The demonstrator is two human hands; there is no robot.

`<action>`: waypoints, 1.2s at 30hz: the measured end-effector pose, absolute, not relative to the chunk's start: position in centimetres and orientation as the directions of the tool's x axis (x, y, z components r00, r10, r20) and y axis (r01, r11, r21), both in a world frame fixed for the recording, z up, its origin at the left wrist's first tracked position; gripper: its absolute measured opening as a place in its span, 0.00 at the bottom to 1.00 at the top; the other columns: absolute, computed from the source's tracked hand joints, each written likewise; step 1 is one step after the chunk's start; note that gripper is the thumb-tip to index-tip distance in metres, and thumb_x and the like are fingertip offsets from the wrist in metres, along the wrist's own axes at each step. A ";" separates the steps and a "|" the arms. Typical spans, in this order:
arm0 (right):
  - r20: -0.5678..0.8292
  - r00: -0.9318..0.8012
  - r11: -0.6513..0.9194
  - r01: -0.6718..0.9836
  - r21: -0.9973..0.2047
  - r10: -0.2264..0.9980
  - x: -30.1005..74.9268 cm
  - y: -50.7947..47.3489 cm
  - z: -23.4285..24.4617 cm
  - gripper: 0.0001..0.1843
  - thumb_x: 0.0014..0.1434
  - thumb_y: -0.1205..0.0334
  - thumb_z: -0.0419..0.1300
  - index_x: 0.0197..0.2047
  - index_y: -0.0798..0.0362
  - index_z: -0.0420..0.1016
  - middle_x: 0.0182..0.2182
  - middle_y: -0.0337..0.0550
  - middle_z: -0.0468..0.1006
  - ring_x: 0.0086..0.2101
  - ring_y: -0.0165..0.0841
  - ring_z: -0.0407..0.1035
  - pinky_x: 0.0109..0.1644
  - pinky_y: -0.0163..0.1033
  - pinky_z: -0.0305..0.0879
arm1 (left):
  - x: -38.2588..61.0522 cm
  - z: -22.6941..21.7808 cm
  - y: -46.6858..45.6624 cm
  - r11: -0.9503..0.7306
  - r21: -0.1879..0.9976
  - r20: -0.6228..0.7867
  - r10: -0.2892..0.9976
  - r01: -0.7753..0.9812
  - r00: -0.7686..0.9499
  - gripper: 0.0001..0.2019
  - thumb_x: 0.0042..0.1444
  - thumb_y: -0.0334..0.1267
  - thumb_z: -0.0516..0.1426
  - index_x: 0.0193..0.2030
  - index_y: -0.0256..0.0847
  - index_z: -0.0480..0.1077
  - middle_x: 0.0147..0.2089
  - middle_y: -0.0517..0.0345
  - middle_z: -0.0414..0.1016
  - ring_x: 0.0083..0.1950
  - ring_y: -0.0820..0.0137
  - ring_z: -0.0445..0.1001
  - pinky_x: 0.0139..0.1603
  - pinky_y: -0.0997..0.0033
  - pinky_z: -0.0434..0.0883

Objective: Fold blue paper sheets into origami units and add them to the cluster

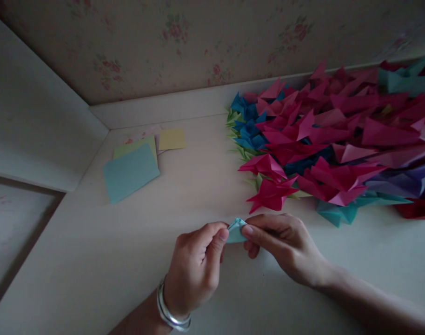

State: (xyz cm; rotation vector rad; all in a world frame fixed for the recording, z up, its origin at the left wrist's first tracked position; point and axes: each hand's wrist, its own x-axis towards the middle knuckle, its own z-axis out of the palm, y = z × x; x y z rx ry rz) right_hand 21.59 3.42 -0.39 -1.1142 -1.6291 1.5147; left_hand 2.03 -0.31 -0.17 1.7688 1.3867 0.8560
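Observation:
A small light-blue folded paper [236,234] is held just above the white table, between both hands. My left hand [198,260], with silver bangles at the wrist, pinches its left side between thumb and forefinger. On the other side, my right hand [282,244] grips the right edge, its thumb lying on the front face. The folded paper narrows to a creased tip at the top. Its lower part and back are partly hidden by my fingers. Close beyond my right hand lies a pink folded paper piece [272,193].
A large pile of folded paper pieces [313,135], in pink, blue, green, purple and teal, spreads over the right side. Flat sheets lie at the left: light blue [132,173], green [123,150] and yellow [172,139]. A flowered wall [198,42] rises behind the table [94,260].

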 end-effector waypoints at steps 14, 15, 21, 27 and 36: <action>-0.050 -0.417 0.071 0.269 -0.961 0.908 20.8 2.3 -1.2 0.19 0.69 0.54 0.55 0.30 0.55 0.75 0.21 0.40 0.76 0.23 0.30 0.70 0.26 0.31 0.65 | 2.8 -0.2 0.0 -0.094 0.924 -0.013 0.961 0.369 0.277 0.13 0.69 0.37 0.51 0.44 0.41 0.77 0.20 0.68 0.58 0.21 0.75 0.58 0.22 0.76 0.58; -0.034 -0.410 0.093 0.286 -0.954 0.911 20.8 2.2 -1.3 0.18 0.69 0.55 0.55 0.30 0.55 0.75 0.20 0.39 0.75 0.22 0.29 0.70 0.25 0.31 0.64 | 2.8 -0.2 0.0 -0.108 0.923 0.001 0.961 0.369 0.277 0.13 0.69 0.37 0.51 0.44 0.40 0.77 0.20 0.68 0.58 0.20 0.75 0.58 0.21 0.76 0.58; 0.135 -0.337 0.241 0.297 -0.924 0.932 20.7 0.9 -1.4 0.15 0.68 0.63 0.56 0.29 0.54 0.74 0.18 0.36 0.71 0.19 0.26 0.66 0.21 0.29 0.61 | 3.2 -0.1 -0.2 -0.145 0.936 0.049 0.956 0.322 0.288 0.13 0.68 0.34 0.51 0.45 0.39 0.77 0.19 0.69 0.57 0.18 0.76 0.57 0.19 0.77 0.58; -0.015 -0.360 0.084 0.258 -0.962 0.933 20.5 1.6 -1.5 0.17 0.69 0.55 0.54 0.31 0.55 0.74 0.18 0.37 0.73 0.20 0.28 0.70 0.22 0.30 0.64 | 3.1 -0.3 -0.3 -0.082 0.936 -0.004 0.970 0.342 0.243 0.12 0.68 0.36 0.52 0.45 0.39 0.77 0.19 0.69 0.57 0.19 0.76 0.57 0.20 0.76 0.56; -0.072 -0.480 -0.009 0.133 -0.991 0.875 20.5 2.0 -1.2 0.15 0.71 0.56 0.53 0.38 0.55 0.74 0.23 0.41 0.78 0.25 0.31 0.75 0.31 0.34 0.68 | 3.0 -1.1 -0.4 0.154 0.977 -0.177 0.971 0.145 0.161 0.15 0.69 0.45 0.51 0.51 0.41 0.74 0.18 0.70 0.59 0.18 0.78 0.56 0.17 0.79 0.54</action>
